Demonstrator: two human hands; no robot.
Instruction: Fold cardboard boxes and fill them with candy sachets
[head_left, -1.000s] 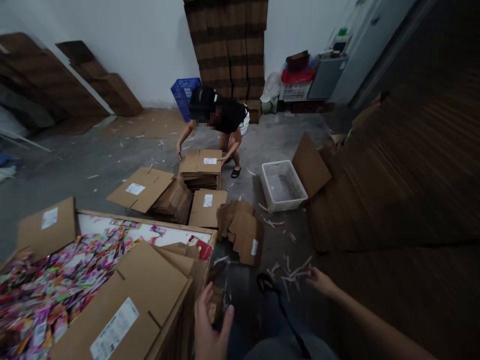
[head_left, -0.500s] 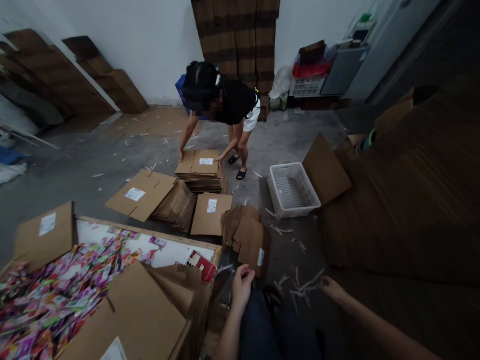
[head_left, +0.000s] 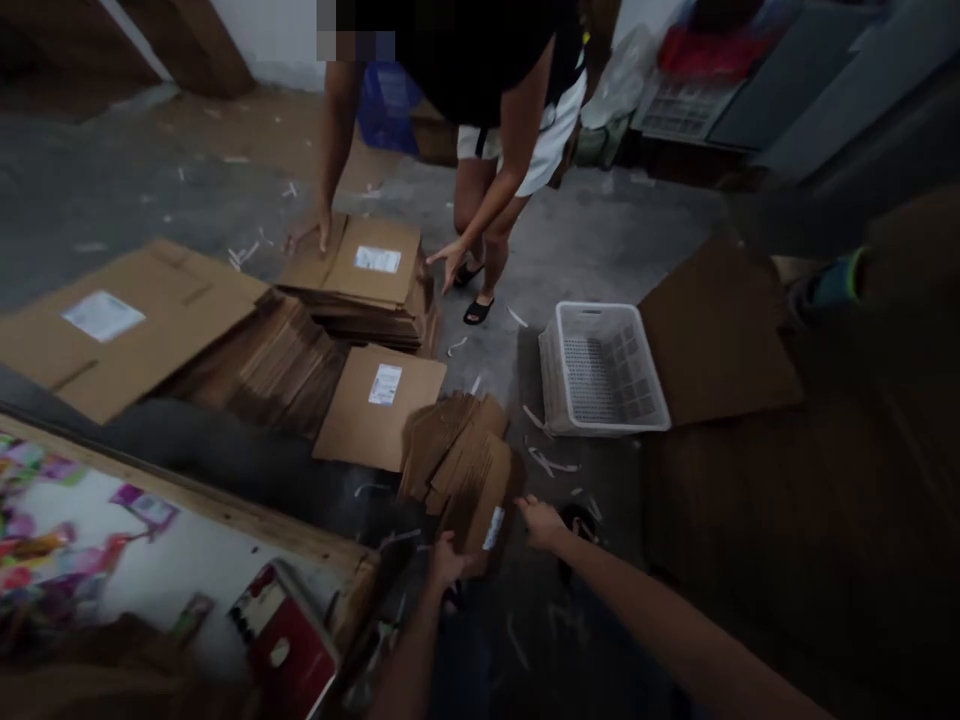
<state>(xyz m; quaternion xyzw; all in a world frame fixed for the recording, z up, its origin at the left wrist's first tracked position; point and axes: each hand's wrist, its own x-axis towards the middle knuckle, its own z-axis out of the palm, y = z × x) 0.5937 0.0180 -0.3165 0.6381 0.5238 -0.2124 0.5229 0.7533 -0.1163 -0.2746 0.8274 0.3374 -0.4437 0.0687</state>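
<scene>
A fanned stack of folded cardboard boxes (head_left: pixel 461 470) stands on the floor in front of me, a white label on its nearest box. My left hand (head_left: pixel 448 565) is at the near left edge of this stack, thumb and fingers apart. Close to the right edge is my right hand (head_left: pixel 541 522), its fingers reaching toward the cardboard. Whether either hand touches the stack is hard to tell in the dim, blurred view. Just beyond it lies a flat labelled box (head_left: pixel 381 408).
Across from me, a person's hands (head_left: pixel 450 262) are at another stack of labelled boxes (head_left: pixel 386 240). More flattened boxes (head_left: pixel 142 310) lie left. A white plastic basket (head_left: pixel 551 375) stands right. A phone in a red case (head_left: pixel 289 640) lies on the wooden-edged table (head_left: pixel 352 575). Paper strips litter the floor.
My view has tipped down and come nearer the stacks. Both my hands have come in to the fanned cardboard stack, the right one from farther right. The other person's right-side hand has left the boxes' edge slightly.
</scene>
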